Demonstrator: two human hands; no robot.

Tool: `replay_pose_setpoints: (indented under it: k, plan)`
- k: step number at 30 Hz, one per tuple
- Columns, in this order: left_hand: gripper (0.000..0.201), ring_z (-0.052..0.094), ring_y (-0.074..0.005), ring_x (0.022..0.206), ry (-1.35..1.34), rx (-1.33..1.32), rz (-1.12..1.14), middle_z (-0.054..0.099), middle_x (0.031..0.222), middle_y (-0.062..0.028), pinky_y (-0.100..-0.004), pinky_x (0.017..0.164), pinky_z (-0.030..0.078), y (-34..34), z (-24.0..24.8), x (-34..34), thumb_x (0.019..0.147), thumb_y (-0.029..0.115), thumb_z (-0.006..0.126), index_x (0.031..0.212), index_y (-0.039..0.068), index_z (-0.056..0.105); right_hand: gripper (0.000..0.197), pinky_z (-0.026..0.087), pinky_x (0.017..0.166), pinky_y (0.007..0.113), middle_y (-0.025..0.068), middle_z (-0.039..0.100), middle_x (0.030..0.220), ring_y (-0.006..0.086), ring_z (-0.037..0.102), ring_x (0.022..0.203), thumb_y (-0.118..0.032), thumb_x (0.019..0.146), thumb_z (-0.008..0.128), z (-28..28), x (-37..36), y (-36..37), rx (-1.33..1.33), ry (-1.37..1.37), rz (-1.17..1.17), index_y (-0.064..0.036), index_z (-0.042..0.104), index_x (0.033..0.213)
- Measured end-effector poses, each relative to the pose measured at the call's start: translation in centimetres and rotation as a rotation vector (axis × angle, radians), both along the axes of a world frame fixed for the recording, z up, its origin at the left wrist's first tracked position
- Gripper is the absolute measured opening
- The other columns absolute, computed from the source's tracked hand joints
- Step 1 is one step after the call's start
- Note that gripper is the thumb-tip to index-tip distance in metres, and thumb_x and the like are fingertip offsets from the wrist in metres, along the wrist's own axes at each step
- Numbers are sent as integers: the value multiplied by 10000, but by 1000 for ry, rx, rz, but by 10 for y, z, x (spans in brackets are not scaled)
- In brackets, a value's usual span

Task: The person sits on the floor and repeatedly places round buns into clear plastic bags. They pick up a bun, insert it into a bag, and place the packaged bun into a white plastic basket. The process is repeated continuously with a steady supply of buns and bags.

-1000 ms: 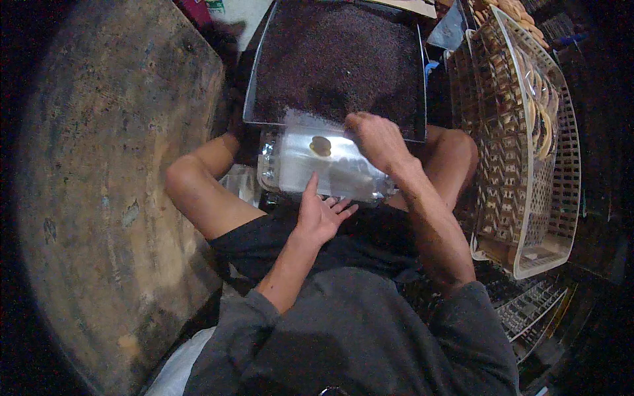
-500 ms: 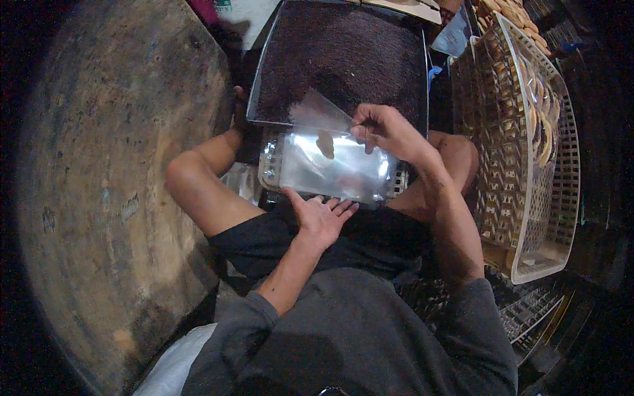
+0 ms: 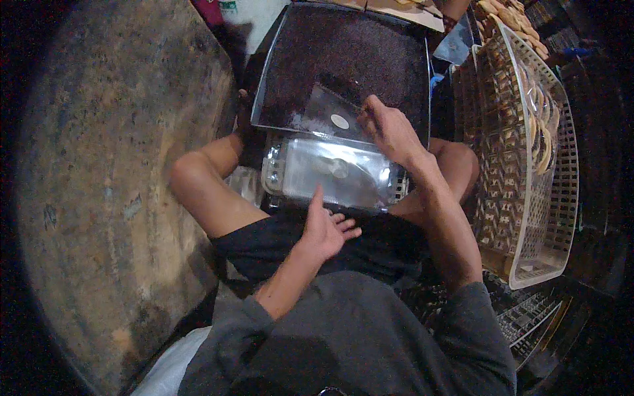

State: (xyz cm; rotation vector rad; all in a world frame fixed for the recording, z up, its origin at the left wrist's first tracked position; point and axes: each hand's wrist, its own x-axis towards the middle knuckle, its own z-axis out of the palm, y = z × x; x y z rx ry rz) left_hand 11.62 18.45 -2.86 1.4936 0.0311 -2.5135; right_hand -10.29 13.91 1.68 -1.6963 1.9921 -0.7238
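Observation:
My right hand (image 3: 391,130) pinches the right side of a thin clear plastic bag (image 3: 330,105) with a small pale oval label. The bag hangs over the near edge of a wide shallow tray (image 3: 257,122), which is filled with fine dark brown granules (image 3: 356,53). Closer to me lies a shiny pile of clear plastic bags (image 3: 310,178) on an upturned-looking pale basket (image 3: 272,168). My left hand (image 3: 327,232) is open, palm up and thumb raised, just below the near edge of the pile. It holds nothing.
To the left stands a large worn wooden board (image 3: 125,165). On the right is a tall cream plastic crate (image 3: 522,274) with bagged bread-like pieces (image 3: 541,132) in it. More tan oblong pieces (image 3: 512,23) are heaped behind. A person's arm (image 3: 454,12) shows beyond the tray.
My right hand has risen slightly away from me with the clear bag, and its pale label now shows. My left hand has drawn back a little from the pile toward me.

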Motion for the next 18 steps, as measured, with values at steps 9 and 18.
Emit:
replay_pose_setpoints:
  k: [9, 18]
  plan:
    - [657, 556, -175, 813, 248, -399, -11, 588, 1017, -76, -306, 741, 479, -118, 32, -51, 813, 560, 605, 1218, 63, 461, 216, 482, 472, 254, 87, 635, 808, 141, 552, 484, -255, 986, 420, 28, -18, 19, -38, -924, -185, -52, 480, 942]
    - [245, 593, -174, 926, 194, -793, 197, 637, 1034, -66, -339, 755, 500, -171, 51, -99, 895, 291, 607, 1040, 95, 581, 616, 505, 829, 378, 148, 563, 1161, 248, 604, 965, -568, 915, 420, 14, 22, 33, -487, -1679, -389, -36, 480, 1221]
